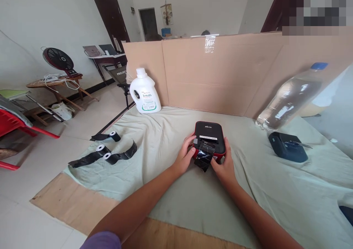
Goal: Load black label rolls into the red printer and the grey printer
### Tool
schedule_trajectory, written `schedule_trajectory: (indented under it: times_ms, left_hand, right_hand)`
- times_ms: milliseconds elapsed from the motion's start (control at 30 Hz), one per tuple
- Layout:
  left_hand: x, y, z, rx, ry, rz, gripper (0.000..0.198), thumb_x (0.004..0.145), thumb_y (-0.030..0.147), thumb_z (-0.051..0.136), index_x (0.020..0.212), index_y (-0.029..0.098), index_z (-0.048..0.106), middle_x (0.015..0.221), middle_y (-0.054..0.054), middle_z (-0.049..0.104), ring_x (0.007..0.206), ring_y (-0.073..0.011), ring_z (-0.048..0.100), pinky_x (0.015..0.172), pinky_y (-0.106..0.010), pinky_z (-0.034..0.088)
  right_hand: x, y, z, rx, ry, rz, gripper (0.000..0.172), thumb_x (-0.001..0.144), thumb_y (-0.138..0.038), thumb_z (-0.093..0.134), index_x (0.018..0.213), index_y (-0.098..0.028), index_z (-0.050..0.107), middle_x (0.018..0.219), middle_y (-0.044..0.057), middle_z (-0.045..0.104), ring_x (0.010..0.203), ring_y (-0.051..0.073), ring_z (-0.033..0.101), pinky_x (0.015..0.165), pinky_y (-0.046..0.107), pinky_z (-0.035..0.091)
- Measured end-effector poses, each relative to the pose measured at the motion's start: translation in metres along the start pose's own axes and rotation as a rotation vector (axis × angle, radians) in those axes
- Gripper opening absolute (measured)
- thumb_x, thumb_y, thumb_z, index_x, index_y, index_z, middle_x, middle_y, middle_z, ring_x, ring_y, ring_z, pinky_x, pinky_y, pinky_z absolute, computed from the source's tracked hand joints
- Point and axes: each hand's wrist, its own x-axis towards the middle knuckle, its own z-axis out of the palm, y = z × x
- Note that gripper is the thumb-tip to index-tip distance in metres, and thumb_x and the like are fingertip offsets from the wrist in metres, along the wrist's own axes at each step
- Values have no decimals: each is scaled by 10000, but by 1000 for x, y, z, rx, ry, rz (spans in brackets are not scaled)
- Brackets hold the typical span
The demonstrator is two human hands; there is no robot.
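A small black and red printer lies on the pale green cloth in front of me. From its front slot hangs a crinkled, glossy black strip. My left hand wraps the printer's left side, thumb at the front corner. Against the opposite side my right hand is curled, its thumb near the hanging strip. The undersides of both hands are partly hidden. Off to the left lie several rolls of black-backed paper, with lengths unwound on the cloth.
A white detergent jug stands at the back left. Behind the cloth rises a cardboard panel. At the right, a large clear bottle leans against it. Scissors rest on a dark case.
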Motion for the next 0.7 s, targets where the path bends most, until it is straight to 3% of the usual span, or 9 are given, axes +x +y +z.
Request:
schedule_trajectory:
  times_ms: [100, 267, 500, 700]
  left_hand:
    - [3, -1, -2, 44, 34, 26, 358, 997, 473, 462, 1242, 236, 572, 1532, -95, 398, 1432, -267, 375, 1135, -420, 391]
    - [6, 0, -6, 83, 21, 13, 326, 997, 481, 457, 1173, 239, 585, 1462, -96, 435, 1378, -253, 428, 1069, -397, 442]
    - [12, -3, -11, 99, -14, 21, 295, 1012, 462, 435, 1120, 235, 590, 1423, -89, 446, 1398, -237, 402, 1126, -411, 387]
    - [21, -6, -2, 80, 58, 38, 275, 1020, 443, 423, 972, 205, 553, 1398, -105, 426, 1394, -229, 396, 1152, -419, 352]
  right_hand:
    - [1, 3, -2, -29, 6, -49, 778, 793, -352, 697, 1483, -233, 359, 1464, 144, 470, 1303, 314, 520, 1054, 508, 479]
    - [8, 14, -7, -141, 0, -207, 626, 786, -284, 675, 1361, -215, 438, 1361, 151, 525, 1290, 321, 522, 1055, 535, 464]
    - [13, 15, -14, -245, -19, -312, 575, 795, -278, 669, 1326, -199, 464, 1358, 172, 514, 1313, 322, 504, 1030, 505, 481]
    - [14, 13, -17, -282, -29, -316, 574, 780, -292, 685, 1309, -213, 476, 1370, 163, 514, 1276, 313, 540, 990, 480, 509]
